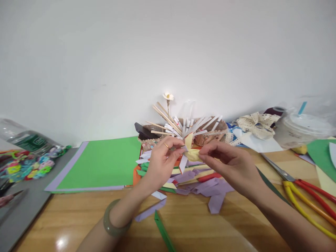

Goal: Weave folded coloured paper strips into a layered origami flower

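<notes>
Between my two hands is a folded paper piece (193, 155) with pale yellow, white and orange-edged arms sticking out. My left hand (166, 159), with a ring and a greenish bangle at the wrist, pinches its left side between thumb and fingers. On the other side, my right hand (232, 163) grips the yellow end with thumb and forefinger. Below the hands lies a heap of purple paper strips (214, 188), mixed with green, yellow and red ones. A green paper strip (164, 231) lies nearer to me on the wooden table.
Green and purple sheets (102, 162) are stacked to the left. Behind my hands stands a basket (222, 132) of white pens and wooden sticks. At right lie red-and-yellow-handled scissors (291, 182), with a lidded plastic cup (301, 124) behind. A plastic bottle (33, 140) lies far left.
</notes>
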Demonstrator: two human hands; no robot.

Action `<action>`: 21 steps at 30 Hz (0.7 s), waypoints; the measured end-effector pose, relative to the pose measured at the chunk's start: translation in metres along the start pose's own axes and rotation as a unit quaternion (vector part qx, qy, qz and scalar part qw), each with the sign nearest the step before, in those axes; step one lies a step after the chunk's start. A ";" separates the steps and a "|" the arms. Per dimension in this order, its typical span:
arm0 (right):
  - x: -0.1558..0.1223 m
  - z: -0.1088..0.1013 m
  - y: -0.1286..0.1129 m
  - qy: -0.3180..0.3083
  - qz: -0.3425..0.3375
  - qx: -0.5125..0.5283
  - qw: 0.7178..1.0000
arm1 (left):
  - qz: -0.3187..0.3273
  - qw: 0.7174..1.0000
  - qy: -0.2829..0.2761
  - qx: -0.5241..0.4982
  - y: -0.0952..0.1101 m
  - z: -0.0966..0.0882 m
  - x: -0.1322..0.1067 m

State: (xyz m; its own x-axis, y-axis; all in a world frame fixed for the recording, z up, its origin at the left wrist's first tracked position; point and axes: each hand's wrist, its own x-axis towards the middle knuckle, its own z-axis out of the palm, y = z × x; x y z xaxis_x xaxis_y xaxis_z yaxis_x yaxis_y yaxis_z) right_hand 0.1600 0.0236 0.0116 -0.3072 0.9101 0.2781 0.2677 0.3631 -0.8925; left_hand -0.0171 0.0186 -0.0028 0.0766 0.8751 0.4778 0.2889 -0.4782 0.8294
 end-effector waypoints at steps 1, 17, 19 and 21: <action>0.000 0.000 0.000 0.001 0.004 0.004 1.000 | -0.008 1.000 0.002 -0.008 -0.001 0.000 0.000; 0.006 -0.002 0.004 0.006 0.104 0.153 0.983 | -0.051 0.991 -0.018 -0.123 -0.005 -0.003 0.002; 0.005 -0.002 0.004 0.008 0.095 0.154 0.983 | -0.053 0.992 -0.009 -0.113 -0.005 -0.002 0.001; 0.004 -0.002 0.004 0.010 0.087 0.153 0.984 | -0.059 0.992 -0.003 -0.109 -0.005 -0.002 0.001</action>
State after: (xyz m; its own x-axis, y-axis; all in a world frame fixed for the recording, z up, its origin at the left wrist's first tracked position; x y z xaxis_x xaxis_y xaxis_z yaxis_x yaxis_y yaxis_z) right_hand 0.1616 0.0292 0.0094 -0.2618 0.9582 0.1153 0.0263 0.1265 -0.9916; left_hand -0.0202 0.0211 -0.0057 0.0606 0.9260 0.3726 0.0832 -0.3766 0.9226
